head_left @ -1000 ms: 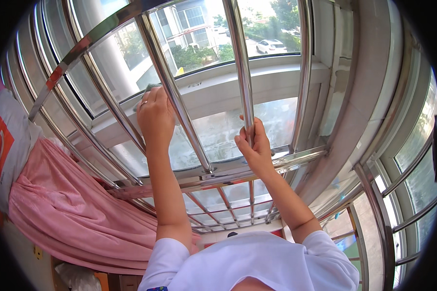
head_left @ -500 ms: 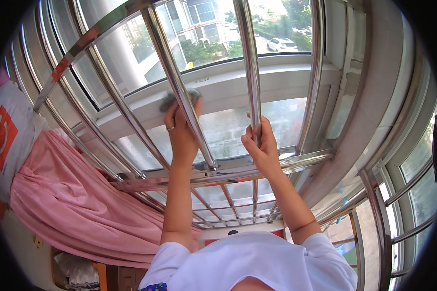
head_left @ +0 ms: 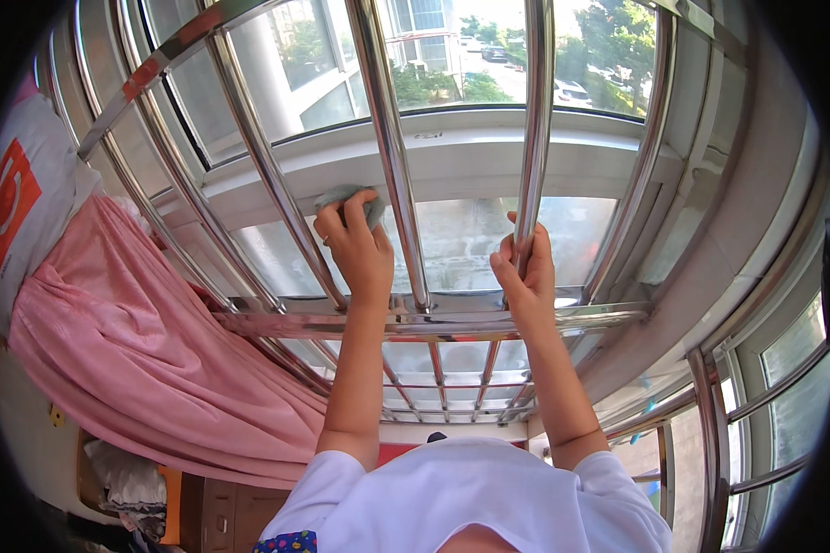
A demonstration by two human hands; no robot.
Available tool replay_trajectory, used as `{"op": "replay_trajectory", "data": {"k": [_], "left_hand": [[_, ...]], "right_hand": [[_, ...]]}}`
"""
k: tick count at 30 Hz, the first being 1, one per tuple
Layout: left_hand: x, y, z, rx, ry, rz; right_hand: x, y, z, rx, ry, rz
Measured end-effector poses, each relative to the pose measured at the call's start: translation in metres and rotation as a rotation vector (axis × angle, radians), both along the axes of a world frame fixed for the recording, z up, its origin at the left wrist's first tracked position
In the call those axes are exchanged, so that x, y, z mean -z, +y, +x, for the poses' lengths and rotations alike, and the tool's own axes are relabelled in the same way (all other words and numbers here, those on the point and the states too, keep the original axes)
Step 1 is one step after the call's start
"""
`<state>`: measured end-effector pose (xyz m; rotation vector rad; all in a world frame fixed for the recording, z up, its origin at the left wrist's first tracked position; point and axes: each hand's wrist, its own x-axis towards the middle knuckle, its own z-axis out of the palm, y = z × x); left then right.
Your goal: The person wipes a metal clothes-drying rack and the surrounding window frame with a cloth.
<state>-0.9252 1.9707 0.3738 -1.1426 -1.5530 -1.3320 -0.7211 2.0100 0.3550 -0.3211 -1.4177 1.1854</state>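
My left hand (head_left: 358,247) is raised between two shiny steel bars of the window grille and is closed around a small grey-green cloth (head_left: 341,196), pressed near the white window frame (head_left: 470,157). One bar (head_left: 392,147) runs just to the right of that hand. My right hand (head_left: 524,267) wraps around the neighbouring upright steel bar (head_left: 535,120), just above the horizontal steel rail (head_left: 433,323). Both forearms rise from my white shirt at the bottom.
A pink curtain (head_left: 129,359) hangs bunched at the left, with a white and orange sheet (head_left: 18,203) above it. Several more steel bars fan out left and right. Folded cloths lie on a wooden cabinet (head_left: 157,498) at the lower left. Glass panes (head_left: 784,369) stand at the right.
My left hand, with the cloth, has moved rightward from one gap in the bars to beside the middle bar. My right hand has kept its grip on the same bar.
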Motion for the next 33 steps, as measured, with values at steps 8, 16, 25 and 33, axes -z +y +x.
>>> {"op": "replay_trajectory", "data": {"k": [8,16,25,33], "left_hand": [[-0.022,0.006,-0.005,0.63,0.174,-0.431],[-0.012,0.037,-0.013,1.287,-0.5,-0.808],[0.001,0.057,0.002,1.827,-1.039,-0.763],[-0.005,0.037,0.0,1.634,-1.2,-1.183]], "right_hand": [[-0.004,0.022,0.01,-0.313,0.101,-0.236],[-0.019,0.063,0.016,-0.227,-0.107,-0.081],[-0.024,0.074,0.012,-0.148,-0.21,0.122],[-0.026,0.087,0.023,0.608,0.065,0.289]]}}
